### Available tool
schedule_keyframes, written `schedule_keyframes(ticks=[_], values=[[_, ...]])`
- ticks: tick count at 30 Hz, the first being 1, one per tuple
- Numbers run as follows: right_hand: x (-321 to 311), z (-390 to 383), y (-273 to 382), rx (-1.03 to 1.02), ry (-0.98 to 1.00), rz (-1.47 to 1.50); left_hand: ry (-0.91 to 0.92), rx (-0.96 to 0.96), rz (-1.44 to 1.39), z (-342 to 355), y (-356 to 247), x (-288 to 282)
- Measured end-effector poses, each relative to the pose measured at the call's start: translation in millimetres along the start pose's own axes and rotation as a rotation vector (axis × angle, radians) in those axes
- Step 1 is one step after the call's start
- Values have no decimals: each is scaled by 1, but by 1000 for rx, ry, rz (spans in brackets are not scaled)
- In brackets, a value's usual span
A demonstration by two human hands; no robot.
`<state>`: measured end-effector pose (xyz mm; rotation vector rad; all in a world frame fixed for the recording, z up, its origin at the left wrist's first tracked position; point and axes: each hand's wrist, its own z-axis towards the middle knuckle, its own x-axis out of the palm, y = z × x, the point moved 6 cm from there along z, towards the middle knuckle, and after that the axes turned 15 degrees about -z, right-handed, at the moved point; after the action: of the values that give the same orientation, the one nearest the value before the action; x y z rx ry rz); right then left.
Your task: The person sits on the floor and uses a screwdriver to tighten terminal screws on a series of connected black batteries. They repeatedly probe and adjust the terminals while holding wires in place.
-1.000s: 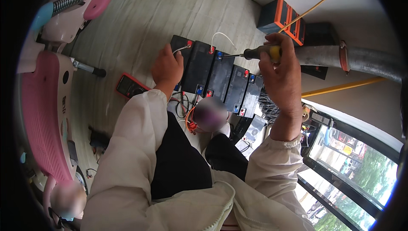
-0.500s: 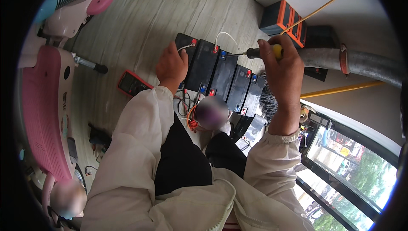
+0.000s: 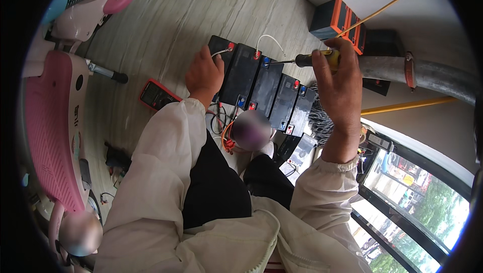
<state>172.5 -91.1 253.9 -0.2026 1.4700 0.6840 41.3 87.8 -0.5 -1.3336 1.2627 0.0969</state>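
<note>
Several black batteries with red and blue terminals stand side by side in a row on the floor. My left hand (image 3: 205, 76) is at the leftmost battery (image 3: 227, 66), its thumb and fingers around a short white wire (image 3: 220, 51) that runs to the red terminal; its grip is partly hidden. My right hand (image 3: 343, 84) grips the yellow-and-black handle of a screwdriver (image 3: 305, 61), held nearly level. The screwdriver's thin shaft points left, with its tip at the blue terminal (image 3: 266, 62) of the third battery. From the second battery (image 3: 238, 79) a loose white wire (image 3: 272, 36) arches up.
A red-framed multimeter (image 3: 157, 94) lies left of the batteries, with test leads (image 3: 219, 119) below them. A pink scooter (image 3: 53, 127) stands at far left. Orange-and-black boxes (image 3: 338, 21), a grey pipe (image 3: 382, 69) and a window (image 3: 417, 192) line the right side.
My right hand and the screwdriver have shifted slightly right, the tip staying by the blue terminal. My left hand has hardly moved.
</note>
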Motion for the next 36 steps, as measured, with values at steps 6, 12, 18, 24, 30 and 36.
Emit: schedule_keyframes(ticks=[6,12,18,24,30,36], values=[[5,1,1,-96,-51,23,-30,20,-12,-1,-1,2],[4,0,-4,-8,-30,52,15,-5,24,-1,-3,-2],[6,1,-2,-45,-79,75,-14,23,22,-1,-1,0],[7,2,-6,-18,-41,50,-6,19,34,0,-1,1],[10,1,-4,-17,-32,161,-92,56,56,-1,0,1],[7,3,-2,-13,-72,23,-118,70,47,-2,1,1]])
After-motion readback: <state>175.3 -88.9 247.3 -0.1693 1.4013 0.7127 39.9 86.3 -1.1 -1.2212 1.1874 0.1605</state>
